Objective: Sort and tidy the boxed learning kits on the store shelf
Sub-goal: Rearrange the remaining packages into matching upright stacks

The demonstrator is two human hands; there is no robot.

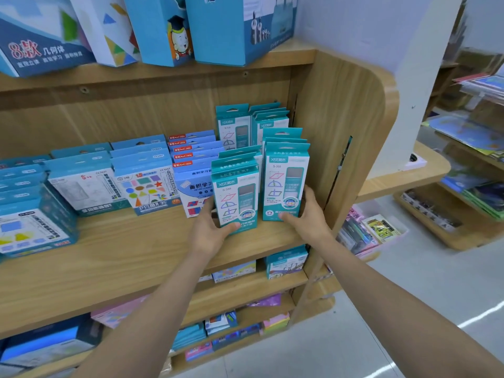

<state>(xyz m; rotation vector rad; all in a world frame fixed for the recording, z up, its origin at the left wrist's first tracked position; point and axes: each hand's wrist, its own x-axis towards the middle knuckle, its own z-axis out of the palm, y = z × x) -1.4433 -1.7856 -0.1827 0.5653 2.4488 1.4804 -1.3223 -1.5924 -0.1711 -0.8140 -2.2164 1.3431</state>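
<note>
Teal and white boxed kits stand in rows at the right end of the wooden shelf (114, 241). My left hand (211, 230) grips the bottom of the front teal kit of the left row (236, 197), thumb across its lower face. My right hand (308, 214) holds the lower right corner of the front teal kit of the right row (285, 184), next to the shelf's side panel (343, 126). More teal kits (234, 126) stand behind them. Blue boxed kits (144, 186) fill the rows to the left.
Large blue boxes (163, 31) stand on the shelf above. Lower shelves (245, 290) hold more small boxes. The bare front strip of the middle shelf runs before the rows. To the right stands another wooden rack (463, 186) with books, across the grey floor (409, 296).
</note>
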